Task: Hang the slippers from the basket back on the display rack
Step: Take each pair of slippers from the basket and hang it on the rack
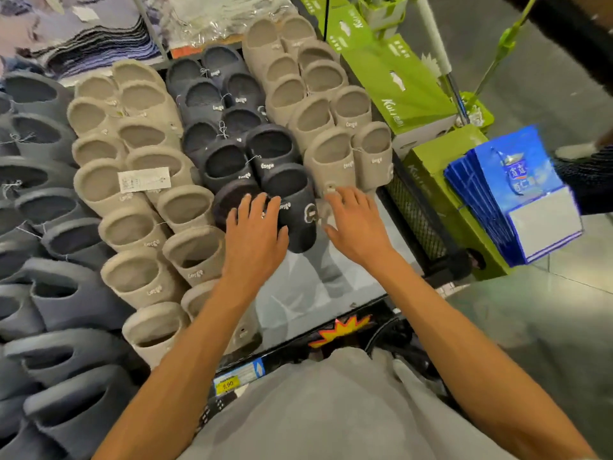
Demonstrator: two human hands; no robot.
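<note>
The left hand [257,227] is laid flat, fingers straight and spread, on the lowest pair of dark slippers [300,207]. This pair is hung at the foot of the dark column on the display rack [308,287], and much of one slipper is hidden beneath the hand. The right hand [355,224] is held open just beside that pair, with its fingertips at a small beige tab [329,190] under the lowest beige slippers [335,161]. Whether contact is made cannot be told. Whatever carries the dark pair is concealed. Grey slippers [39,293] are cut off by the frame edge. The rack's bare panel is blurred by reflections.
</note>
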